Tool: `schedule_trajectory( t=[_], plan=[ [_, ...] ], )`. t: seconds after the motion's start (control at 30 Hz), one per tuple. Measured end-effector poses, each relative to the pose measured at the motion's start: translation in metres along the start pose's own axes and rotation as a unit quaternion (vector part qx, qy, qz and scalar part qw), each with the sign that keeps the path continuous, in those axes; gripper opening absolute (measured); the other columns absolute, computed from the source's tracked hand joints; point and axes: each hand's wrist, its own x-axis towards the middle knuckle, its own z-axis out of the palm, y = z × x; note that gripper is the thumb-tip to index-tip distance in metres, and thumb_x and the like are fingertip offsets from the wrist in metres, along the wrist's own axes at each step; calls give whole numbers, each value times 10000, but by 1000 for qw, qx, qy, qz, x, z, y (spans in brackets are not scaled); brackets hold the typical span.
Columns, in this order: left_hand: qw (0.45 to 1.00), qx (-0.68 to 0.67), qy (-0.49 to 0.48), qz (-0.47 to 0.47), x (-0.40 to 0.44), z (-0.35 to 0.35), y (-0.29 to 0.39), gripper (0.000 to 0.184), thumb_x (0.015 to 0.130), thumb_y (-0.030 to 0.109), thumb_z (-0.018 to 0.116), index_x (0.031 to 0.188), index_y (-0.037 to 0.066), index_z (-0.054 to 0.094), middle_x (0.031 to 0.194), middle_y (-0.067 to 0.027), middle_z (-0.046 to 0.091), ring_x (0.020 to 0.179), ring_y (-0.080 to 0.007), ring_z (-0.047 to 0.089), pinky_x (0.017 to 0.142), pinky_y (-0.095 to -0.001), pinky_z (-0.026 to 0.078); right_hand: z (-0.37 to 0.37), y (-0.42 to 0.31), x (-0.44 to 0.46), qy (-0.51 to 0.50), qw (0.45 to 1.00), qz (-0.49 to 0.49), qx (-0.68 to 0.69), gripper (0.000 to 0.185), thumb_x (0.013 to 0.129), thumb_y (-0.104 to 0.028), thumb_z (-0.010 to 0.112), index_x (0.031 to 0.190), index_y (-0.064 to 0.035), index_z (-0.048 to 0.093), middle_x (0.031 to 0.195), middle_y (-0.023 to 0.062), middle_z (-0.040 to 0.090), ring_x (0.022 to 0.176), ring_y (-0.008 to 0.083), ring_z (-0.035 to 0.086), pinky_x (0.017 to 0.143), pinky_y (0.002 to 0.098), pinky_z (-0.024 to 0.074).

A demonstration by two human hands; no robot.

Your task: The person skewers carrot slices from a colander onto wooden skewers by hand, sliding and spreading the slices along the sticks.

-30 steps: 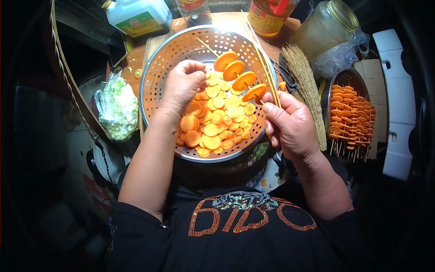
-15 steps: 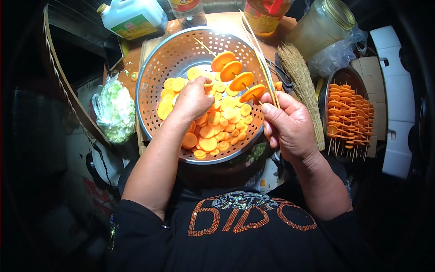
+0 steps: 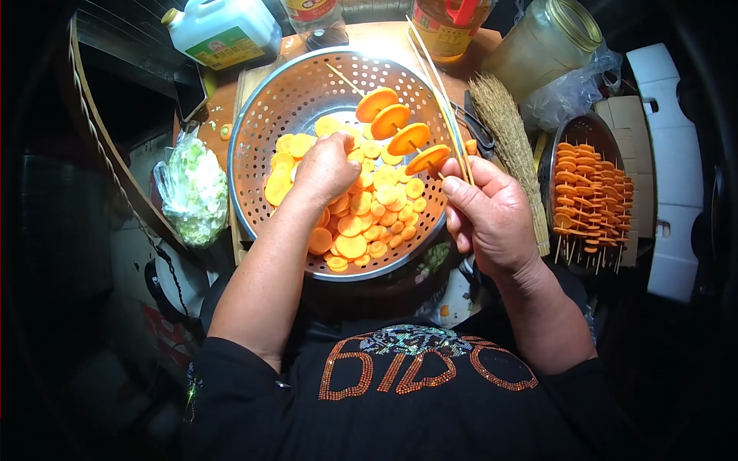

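Note:
A metal colander [image 3: 265, 107] holds a heap of orange carrot slices [image 3: 351, 224]. My left hand [image 3: 329, 165] reaches down among the slices, its fingers closed and their tips partly hidden; what they grip, if anything, cannot be made out. Above the colander's right side, my right hand [image 3: 488, 207] is closed on a wooden skewer [image 3: 344, 78] that carries several carrot slices [image 3: 390, 121], spaced apart and slanting up to the left. More bare skewers [image 3: 437, 88] are in the same hand, pointing upward.
Left of the colander lies a plastic bag of chopped greens [image 3: 192, 192]. Behind stand a white jug [image 3: 223, 34], an oil bottle [image 3: 447, 31] and a glass jar [image 3: 546, 46]. To the right are a straw brush [image 3: 511, 146], scissors [image 3: 475, 131] and a basket of loaded skewers [image 3: 590, 196].
My left hand has moved down into the slices, and more slices now show at the colander's left. My right hand keeps its hold on the skewers.

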Motion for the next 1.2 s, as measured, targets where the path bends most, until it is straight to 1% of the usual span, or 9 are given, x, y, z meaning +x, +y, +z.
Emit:
schedule_trajectory(
  t=[0.07, 0.13, 0.17, 0.3, 0.5, 0.93, 1.03, 1.1, 1.2],
  plan=[
    [1000, -8, 1, 2, -2, 5, 1, 394, 752, 127, 636, 1128, 19, 586, 1110, -183, 600, 1048, -277, 580, 920, -358, 443, 0, 0, 0, 0, 1000, 1, 2, 158, 904, -118, 539, 1010, -2, 523, 617, 5, 521, 433, 35, 436, 379, 161, 355],
    [997, -53, -51, 31, -5, 11, 1, 352, 760, 73, 614, 1097, -20, 580, 968, -146, 642, 924, -245, 619, 852, -328, 466, 0, 0, -1, -3, 1000, 1, 1, 161, 904, -121, 541, 1012, -2, 522, 618, 4, 522, 432, 35, 438, 378, 161, 355],
    [996, -68, -55, 38, -7, 12, 2, 319, 756, 125, 638, 1052, 6, 630, 1027, -192, 639, 973, -272, 619, 875, -348, 468, -1, 0, -1, -3, 1000, 1, 2, 161, 904, -121, 541, 1012, -2, 522, 618, 4, 522, 432, 35, 438, 378, 161, 355],
    [990, -116, -83, -11, -10, 4, 10, 306, 760, 132, 639, 1040, 9, 632, 1024, -184, 641, 957, -263, 624, 867, -342, 474, -2, -1, -2, -8, 1000, -3, 7, 165, 904, -118, 541, 1017, -1, 520, 627, 1, 520, 439, 35, 445, 379, 160, 361],
    [991, -121, 48, -29, 13, 3, -8, 341, 771, 144, 610, 1087, 19, 591, 980, -154, 651, 917, -244, 632, 847, -334, 482, -3, -2, -3, -11, 1000, -5, 21, 181, 909, -114, 533, 1036, 11, 505, 669, -5, 515, 485, 30, 468, 388, 157, 380],
    [992, -7, 123, -20, 30, 17, -7, 350, 775, 157, 585, 1116, 81, 593, 1090, -131, 617, 1027, -269, 583, 882, -386, 459, -4, -1, -2, 5, 1000, -6, 17, 194, 895, -121, 545, 1051, -8, 525, 635, -7, 517, 458, 32, 451, 373, 151, 361],
    [995, -7, 99, -30, 27, 12, -2, 285, 765, 155, 596, 1040, 83, 616, 1078, -140, 617, 992, -276, 595, 855, -381, 468, -6, -1, -1, 1, 1000, -5, 14, 169, 905, -112, 541, 1028, 1, 519, 635, -1, 520, 448, 31, 445, 386, 160, 366],
    [998, -18, 26, -59, 25, 5, 3, 222, 754, 148, 612, 963, 76, 627, 1061, -151, 616, 953, -281, 607, 823, -373, 477, -6, -2, -1, 1, 1000, -6, 11, 169, 905, -114, 540, 1029, 0, 520, 631, 0, 522, 443, 31, 441, 385, 160, 363],
    [998, -44, -39, -34, 23, -1, 4, 194, 747, 149, 629, 924, 70, 633, 1030, -160, 617, 923, -287, 613, 801, -366, 483, -6, -1, -2, 0, 1000, -6, 9, 170, 905, -115, 538, 1029, -1, 520, 628, 0, 522, 439, 31, 437, 385, 160, 360]
  ],
)
